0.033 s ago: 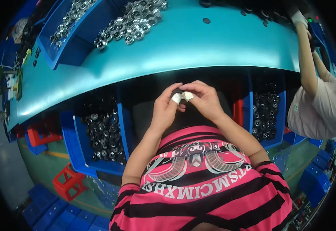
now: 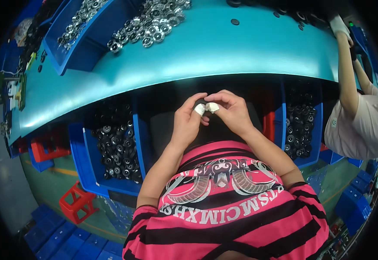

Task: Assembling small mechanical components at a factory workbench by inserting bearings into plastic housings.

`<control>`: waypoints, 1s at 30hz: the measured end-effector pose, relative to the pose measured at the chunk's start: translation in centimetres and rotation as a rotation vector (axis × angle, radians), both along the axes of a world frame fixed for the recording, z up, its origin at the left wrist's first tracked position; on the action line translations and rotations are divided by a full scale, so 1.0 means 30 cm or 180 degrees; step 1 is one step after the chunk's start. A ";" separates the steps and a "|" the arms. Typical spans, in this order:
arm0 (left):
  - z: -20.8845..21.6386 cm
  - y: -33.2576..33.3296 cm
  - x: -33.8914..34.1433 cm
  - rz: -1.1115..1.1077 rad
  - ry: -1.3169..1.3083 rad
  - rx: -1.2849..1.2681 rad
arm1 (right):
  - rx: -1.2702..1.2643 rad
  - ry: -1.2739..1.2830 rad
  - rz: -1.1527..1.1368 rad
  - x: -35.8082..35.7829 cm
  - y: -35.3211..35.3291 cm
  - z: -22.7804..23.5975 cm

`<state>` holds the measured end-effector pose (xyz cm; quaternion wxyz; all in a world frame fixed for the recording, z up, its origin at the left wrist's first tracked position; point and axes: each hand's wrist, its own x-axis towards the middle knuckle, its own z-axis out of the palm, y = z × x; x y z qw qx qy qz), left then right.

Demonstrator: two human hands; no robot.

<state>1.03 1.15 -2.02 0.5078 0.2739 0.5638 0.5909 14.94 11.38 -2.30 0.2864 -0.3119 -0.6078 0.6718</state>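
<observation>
My left hand [image 2: 186, 125] and my right hand [image 2: 235, 116] meet in front of my body, below the table's near edge. Both have bent fingers and a white wrap round the thumb. Pinched between them is a small dark rounded part [image 2: 201, 102], mostly covered by fingers, so its exact kind cannot be made out. To the left of my hands, a blue bin holds many small black wheels [image 2: 118, 149] with shiny centres. More black wheels [image 2: 299, 130] fill a blue bin on the right.
The turquoise table [image 2: 189, 56] curves across ahead. On it stand a blue bin [image 2: 82, 41] and a heap of shiny clear round parts [image 2: 152, 28]. A black ring [image 2: 235, 21] lies farther back. A co-worker [image 2: 355, 121] reaches over the right end. Red stools [image 2: 77, 203] stand on the floor.
The whole view has shifted very slightly. The co-worker's gloved hand at the far right has moved a little. My hands keep nearly the same pose around the dark part.
</observation>
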 end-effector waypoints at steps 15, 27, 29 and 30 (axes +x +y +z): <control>-0.033 -0.022 0.017 0.0047 -0.1211 0.0332 | -0.0904 -0.0199 0.0291 0.008 0.005 -0.022; -0.009 -0.027 -0.015 -0.0102 -0.0518 0.0245 | -0.0889 -0.0042 0.0520 0.022 0.024 0.017; -0.003 -0.026 -0.009 0.0126 -0.0918 0.0229 | -0.0814 0.0139 0.0656 0.013 0.012 0.028; -0.001 -0.026 -0.007 0.0239 -0.1119 0.0222 | -0.0712 0.0226 0.0671 0.012 0.006 0.018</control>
